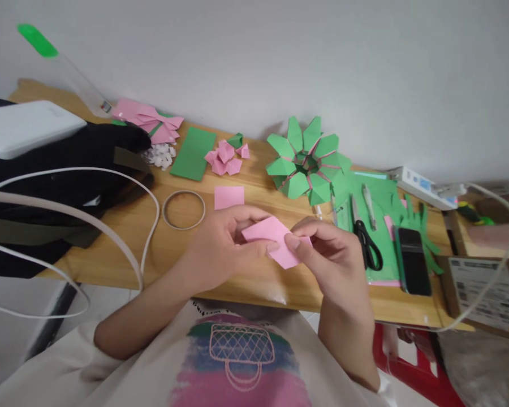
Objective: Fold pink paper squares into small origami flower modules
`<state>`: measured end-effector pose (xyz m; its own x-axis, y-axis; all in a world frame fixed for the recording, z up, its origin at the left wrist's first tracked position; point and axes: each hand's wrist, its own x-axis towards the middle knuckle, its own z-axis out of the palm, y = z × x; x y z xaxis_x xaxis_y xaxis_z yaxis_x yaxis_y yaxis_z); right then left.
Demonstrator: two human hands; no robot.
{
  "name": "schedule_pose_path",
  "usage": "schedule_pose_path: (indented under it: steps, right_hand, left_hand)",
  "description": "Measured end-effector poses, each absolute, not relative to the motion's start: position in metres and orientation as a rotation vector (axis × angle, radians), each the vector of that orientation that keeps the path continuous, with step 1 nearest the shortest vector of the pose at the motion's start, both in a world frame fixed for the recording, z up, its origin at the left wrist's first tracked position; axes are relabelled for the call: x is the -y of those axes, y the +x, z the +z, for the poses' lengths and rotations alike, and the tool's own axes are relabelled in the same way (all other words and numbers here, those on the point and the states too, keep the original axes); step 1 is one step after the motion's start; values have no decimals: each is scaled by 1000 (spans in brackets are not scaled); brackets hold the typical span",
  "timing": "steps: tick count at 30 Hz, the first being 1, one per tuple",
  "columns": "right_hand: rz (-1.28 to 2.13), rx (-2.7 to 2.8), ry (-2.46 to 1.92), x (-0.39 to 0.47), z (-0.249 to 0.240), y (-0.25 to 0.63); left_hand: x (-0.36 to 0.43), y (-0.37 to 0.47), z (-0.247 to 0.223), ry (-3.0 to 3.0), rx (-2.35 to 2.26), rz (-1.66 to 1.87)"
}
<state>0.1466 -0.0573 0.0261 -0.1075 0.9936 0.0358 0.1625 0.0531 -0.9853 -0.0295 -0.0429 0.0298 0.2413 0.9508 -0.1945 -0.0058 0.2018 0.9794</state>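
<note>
A folded piece of pink paper point(275, 237) is held above the front of the wooden table. My left hand point(233, 237) grips its left side, thumb lying across the front. At its right end my right hand point(326, 243) pinches the paper between thumb and fingers. Just behind my left hand lies a flat pink paper square point(229, 197). Farther back stands a ring of folded green paper petals point(307, 161) with pink edges. Folded pink paper pieces point(225, 157) sit in a small pile beside a green paper rectangle point(193, 152).
Left of my hands lies a tape ring point(184, 210), with white cables point(152, 226) near a black bag point(68, 186). On the right, black scissors point(367, 243), a pen point(369, 206) and a phone point(413, 261) rest on green paper. A power strip point(424, 188) sits by the wall.
</note>
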Motion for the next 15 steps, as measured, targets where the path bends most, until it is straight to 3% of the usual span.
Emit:
schedule_pose_path:
  steps: [5, 15]
  right_hand:
    - [1221, 1418, -1238, 51, 31, 149]
    - [1126, 1421, -1108, 17, 70, 148]
  left_hand:
    - [33, -24, 39, 1026, -1073, 1044]
    - [-2, -25, 91, 1499, -986, 1110]
